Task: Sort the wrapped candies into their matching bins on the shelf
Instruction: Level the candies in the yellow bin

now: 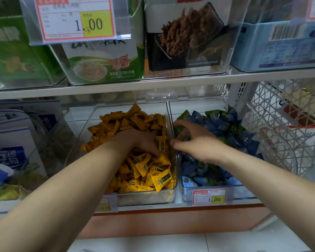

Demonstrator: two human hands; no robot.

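Observation:
Two clear bins stand side by side on the lower shelf. The left clear bin (145,199) is heaped with yellow wrapped candies (153,171). The right clear bin (179,171) holds blue wrapped candies (224,130) mixed with a few green wrapped candies (182,115). My left hand (144,140) is pressed down into the yellow pile, its fingertips buried among the wrappers. My right hand (193,139) hovers over the near left part of the blue bin, fingers curled and spread above the candies; whether it holds one is hidden.
A price tag (209,196) hangs on the blue bin's front. Blue-and-white packets (9,157) fill the bin at left. A white wire basket (280,128) stands to the right. The upper shelf (153,86) carries boxed snacks close overhead.

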